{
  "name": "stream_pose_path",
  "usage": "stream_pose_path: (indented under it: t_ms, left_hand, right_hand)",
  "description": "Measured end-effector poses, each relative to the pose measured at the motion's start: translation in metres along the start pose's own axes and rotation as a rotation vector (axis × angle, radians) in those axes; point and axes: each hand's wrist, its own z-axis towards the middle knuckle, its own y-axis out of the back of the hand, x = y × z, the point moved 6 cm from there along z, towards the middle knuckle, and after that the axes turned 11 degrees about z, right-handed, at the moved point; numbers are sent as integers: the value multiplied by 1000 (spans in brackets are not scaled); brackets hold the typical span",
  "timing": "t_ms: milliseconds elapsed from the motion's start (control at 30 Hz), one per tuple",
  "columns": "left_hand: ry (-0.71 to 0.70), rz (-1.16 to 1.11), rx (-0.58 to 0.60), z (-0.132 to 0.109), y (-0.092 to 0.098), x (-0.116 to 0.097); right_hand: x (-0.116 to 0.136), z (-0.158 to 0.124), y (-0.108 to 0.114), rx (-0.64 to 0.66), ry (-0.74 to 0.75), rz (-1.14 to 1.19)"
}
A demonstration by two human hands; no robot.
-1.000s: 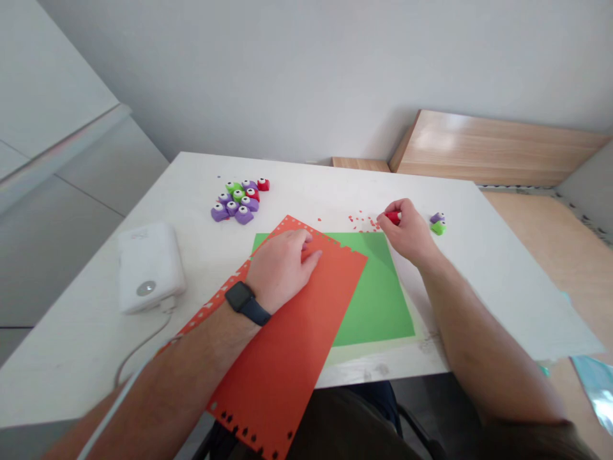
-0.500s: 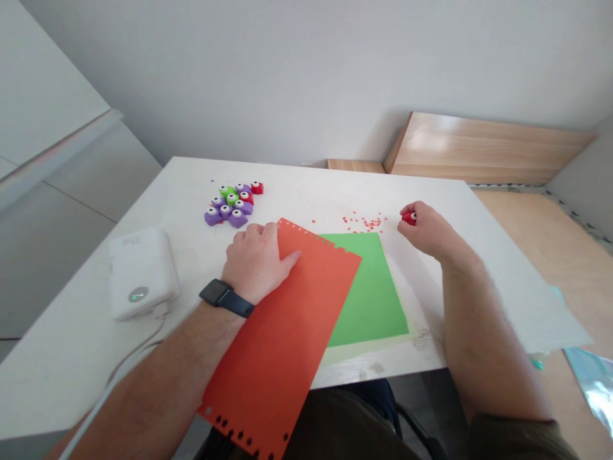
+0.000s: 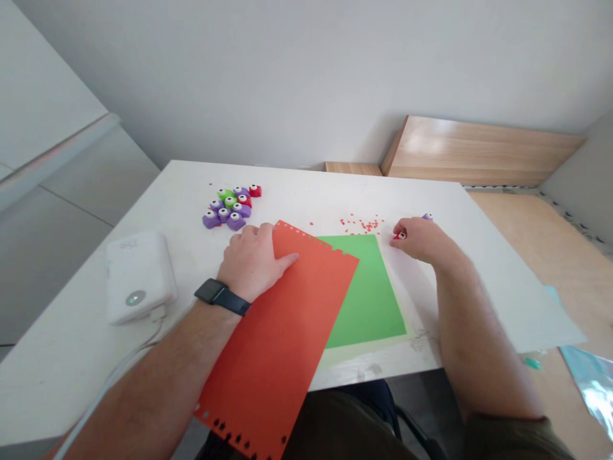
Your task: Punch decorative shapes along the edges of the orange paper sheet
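Observation:
My left hand [image 3: 256,259] lies spread over the upper left edge of a red sheet [image 3: 287,319] that has small holes punched along both short ends. Under the red sheet, a green sheet [image 3: 368,294] rests on the white table. My right hand [image 3: 416,239] is closed around a small red punch [image 3: 400,236] with an eye on it, right of the green sheet's top corner. Just behind that hand a purple punch [image 3: 428,217] shows in part. Small red paper bits [image 3: 368,225] lie scattered beyond the green sheet.
Several purple, green and red punches [image 3: 230,202] stand grouped at the back left of the table [image 3: 297,191]. A white device [image 3: 140,278] with a cable sits at the left. Behind the table's right part is a wooden panel [image 3: 479,150].
My right hand has moved slightly left and nearer with the red punch. The purple punch behind it has come into view. My left hand keeps its place on the red sheet.

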Motion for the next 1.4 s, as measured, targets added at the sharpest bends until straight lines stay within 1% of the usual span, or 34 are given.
stream_pose_path:
  t_ms: [100,200,300,367,433,533,633,800,900,1100,1233,1300,1400]
  left_hand:
    - [8,-27,8,2,-1,1]
    - [19,-65,9,3,-1,2]
    - [25,-96,-17,4,0,2]
    - [5,-108,-47,6,1,2]
    - [-30,-94,-52,9,1,2]
    - [-74,-23,-8,13,-1,3]
    - [-112,12,9,14,3,4]
    - [-121,-68,-2,13,13,9]
    - [-89,-121,4,12,15,17]
    - [-76,-208,63,9,4,28]
    - [-26,-298,83,9,-3,34]
    - [-1,-331,77,9,-3,37]
    - [16,-365,60,8,4,41]
  right_hand:
    - [-1,-2,2,-32,-21,-3]
    - [5,-3,3,-92,-4,-5]
    - [16,-3,5,-176,29,17]
    - [26,-5,6,-236,47,44]
    - [34,-7,6,-269,57,52]
    - [39,-8,2,-235,65,33]
    - [36,-6,-2,-188,65,27]
    - [25,-2,-4,-136,45,13]
    - [25,-3,-2,-152,46,-8]
    - [34,-6,0,-270,79,11]
    - [42,-9,5,-415,108,63]
    - [46,-10,7,-477,136,98]
    - [54,-12,9,-531,189,142]
